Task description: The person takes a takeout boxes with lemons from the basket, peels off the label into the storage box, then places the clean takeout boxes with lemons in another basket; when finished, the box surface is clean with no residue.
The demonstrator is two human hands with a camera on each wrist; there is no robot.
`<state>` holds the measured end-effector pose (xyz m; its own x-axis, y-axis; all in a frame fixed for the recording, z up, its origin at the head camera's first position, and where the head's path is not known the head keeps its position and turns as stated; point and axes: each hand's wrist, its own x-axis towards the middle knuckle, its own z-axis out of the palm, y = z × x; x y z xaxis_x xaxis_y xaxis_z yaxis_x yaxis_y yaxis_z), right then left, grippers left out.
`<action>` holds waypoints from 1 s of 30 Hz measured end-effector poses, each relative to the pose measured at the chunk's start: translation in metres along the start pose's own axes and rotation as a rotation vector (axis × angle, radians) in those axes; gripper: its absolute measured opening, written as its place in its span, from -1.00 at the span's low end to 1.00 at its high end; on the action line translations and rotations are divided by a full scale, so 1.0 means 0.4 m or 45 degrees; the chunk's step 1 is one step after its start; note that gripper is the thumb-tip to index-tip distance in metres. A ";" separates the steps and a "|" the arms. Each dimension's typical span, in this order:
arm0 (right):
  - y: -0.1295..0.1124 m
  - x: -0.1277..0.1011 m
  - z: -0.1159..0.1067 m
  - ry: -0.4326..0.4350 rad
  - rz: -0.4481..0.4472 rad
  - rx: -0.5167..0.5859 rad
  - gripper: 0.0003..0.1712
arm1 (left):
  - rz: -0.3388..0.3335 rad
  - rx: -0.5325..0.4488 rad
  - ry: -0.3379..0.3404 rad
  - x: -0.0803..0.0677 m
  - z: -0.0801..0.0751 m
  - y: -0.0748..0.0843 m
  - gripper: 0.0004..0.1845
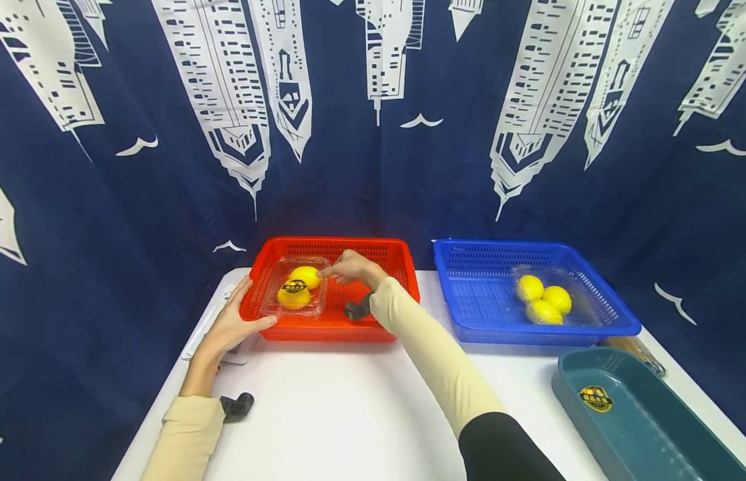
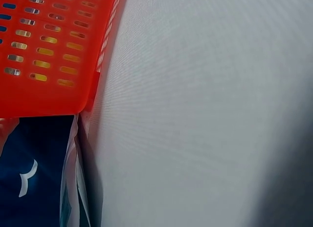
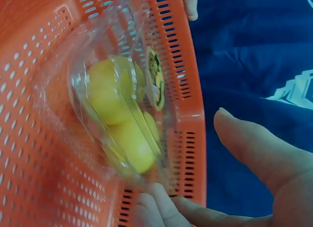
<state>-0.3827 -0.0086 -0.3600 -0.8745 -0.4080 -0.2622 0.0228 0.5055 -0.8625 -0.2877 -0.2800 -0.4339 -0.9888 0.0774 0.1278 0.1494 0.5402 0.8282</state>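
Note:
A clear plastic clamshell box (image 1: 317, 307) with yellow lemons (image 1: 304, 276) inside lies in the left part of a red basket (image 1: 360, 331). On its lid is a black and gold sticker (image 1: 294, 286). My right hand (image 1: 353, 267) reaches over the basket, its index finger extended to the right edge of the box. In the right wrist view, the fingertips (image 3: 155, 207) are right at the box's edge and the thumb is spread away. My left hand (image 1: 234, 324) rests at the basket's left front corner, fingers along the left rim and thumb at the front rim.
A blue basket (image 1: 469, 334) to the right holds another clear box with lemons (image 1: 543, 300). At the lower right stands a teal tray (image 1: 625, 381) bearing a similar sticker (image 1: 596, 399). White flat packaging (image 1: 207, 321) lies left of the red basket. A dark blue printed curtain (image 1: 373, 180) hangs behind.

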 end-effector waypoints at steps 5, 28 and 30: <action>0.004 0.020 0.023 0.036 0.035 0.056 -0.51 | -0.005 0.002 -0.010 0.006 0.002 -0.001 0.16; 0.039 0.040 0.056 0.025 0.187 0.183 0.14 | -0.036 0.011 -0.005 -0.005 -0.001 -0.001 0.16; 0.042 0.044 0.056 0.024 0.167 0.203 0.05 | -0.026 0.007 0.000 -0.004 0.002 0.000 0.15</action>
<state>-0.3868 -0.0244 -0.3889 -0.8679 -0.3313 -0.3702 0.2124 0.4262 -0.8793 -0.2863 -0.2795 -0.4347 -0.9916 0.0663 0.1106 0.1289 0.5460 0.8278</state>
